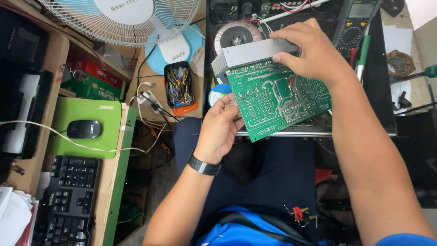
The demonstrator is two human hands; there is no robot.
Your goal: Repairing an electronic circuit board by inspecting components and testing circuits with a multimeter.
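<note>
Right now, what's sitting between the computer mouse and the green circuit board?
In the head view, a small black tray of tools and a white plug with cables lie between the mouse and the circuit board.

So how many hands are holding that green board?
2. The left hand grips the lower left edge of the green circuit board. The right hand holds the top, by the grey metal strip. No other hands show.
</note>
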